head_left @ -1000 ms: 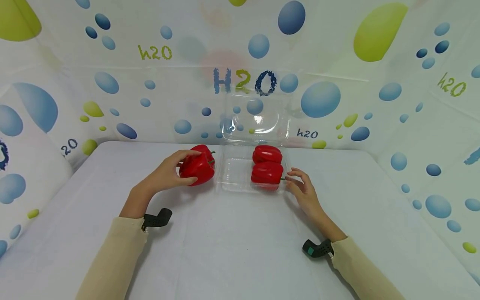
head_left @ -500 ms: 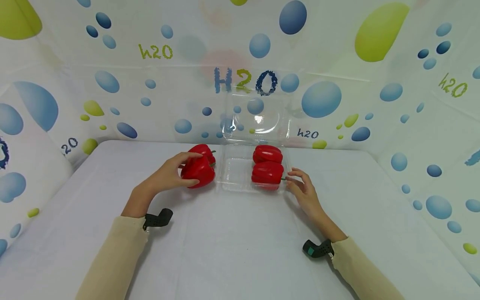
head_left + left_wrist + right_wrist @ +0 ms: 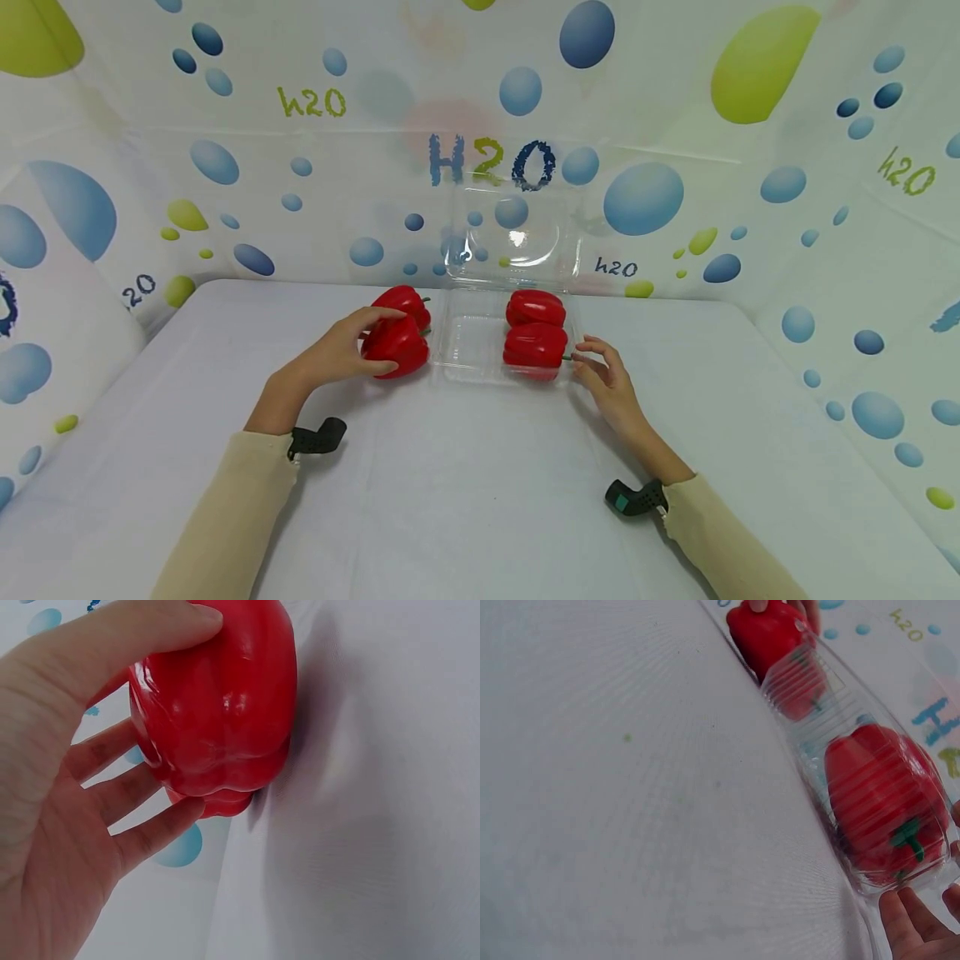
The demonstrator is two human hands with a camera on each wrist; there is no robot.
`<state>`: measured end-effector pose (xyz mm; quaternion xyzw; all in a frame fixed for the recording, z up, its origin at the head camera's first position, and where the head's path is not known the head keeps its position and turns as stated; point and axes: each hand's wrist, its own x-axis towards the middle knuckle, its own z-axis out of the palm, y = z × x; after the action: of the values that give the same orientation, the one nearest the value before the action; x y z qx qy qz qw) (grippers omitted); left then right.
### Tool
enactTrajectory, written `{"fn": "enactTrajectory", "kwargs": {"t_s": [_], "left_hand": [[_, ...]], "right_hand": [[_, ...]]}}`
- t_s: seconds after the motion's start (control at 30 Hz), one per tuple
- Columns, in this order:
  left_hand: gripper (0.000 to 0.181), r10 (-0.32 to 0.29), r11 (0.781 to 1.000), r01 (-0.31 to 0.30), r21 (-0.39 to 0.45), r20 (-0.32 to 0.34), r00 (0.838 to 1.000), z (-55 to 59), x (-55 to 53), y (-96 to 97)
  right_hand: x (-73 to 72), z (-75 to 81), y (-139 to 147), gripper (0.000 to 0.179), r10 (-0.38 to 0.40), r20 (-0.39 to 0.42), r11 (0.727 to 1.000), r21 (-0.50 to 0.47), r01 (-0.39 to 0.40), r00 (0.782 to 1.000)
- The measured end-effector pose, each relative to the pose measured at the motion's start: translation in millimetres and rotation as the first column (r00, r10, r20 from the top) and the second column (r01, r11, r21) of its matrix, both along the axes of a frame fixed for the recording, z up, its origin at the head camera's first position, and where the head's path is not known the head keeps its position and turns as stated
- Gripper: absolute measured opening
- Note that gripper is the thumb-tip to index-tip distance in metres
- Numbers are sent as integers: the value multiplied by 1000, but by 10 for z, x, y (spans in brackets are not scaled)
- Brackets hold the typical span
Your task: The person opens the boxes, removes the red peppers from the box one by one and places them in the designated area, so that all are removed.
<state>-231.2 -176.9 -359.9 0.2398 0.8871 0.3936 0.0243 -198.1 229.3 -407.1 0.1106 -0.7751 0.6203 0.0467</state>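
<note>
My left hand grips a red bell pepper just left of a clear plastic container. In the left wrist view the thumb lies across this pepper, and the fingers reach round its far side. Directly behind it is another red bell pepper, partly covered by the fingers and the held one. Two more bell peppers lie side by side in the container's right half, green stems pointing right. My right hand rests its bent fingertips at the container's right wall, beside a stem.
The container's transparent lid stands raised at the back, against a printed backdrop with blue and green spots. A white cloth covers the table. Black wrist cameras sit on both wrists.
My left hand has drawn the front bell pepper slightly toward me, and more of the one behind shows. The right hand and the container have stayed put.
</note>
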Motion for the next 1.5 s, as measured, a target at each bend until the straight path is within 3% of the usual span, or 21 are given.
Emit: {"fn": "enactTrajectory", "kwargs": {"t_s": [0.5, 0.87, 1.5], "left_hand": [[73, -7, 1000, 7, -11, -10, 1000, -10, 5, 19], [71, 28, 1000, -28, -14, 13, 1000, 12, 23, 41], [66, 7, 999, -6, 46, -25, 1000, 55, 23, 86]], "right_hand": [[6, -7, 1, 35, 1, 9, 1000, -8, -1, 1000], [14, -14, -1, 35, 4, 0, 1000, -15, -4, 1000], [6, -8, -5, 37, 16, -8, 999, -42, -17, 1000]]}}
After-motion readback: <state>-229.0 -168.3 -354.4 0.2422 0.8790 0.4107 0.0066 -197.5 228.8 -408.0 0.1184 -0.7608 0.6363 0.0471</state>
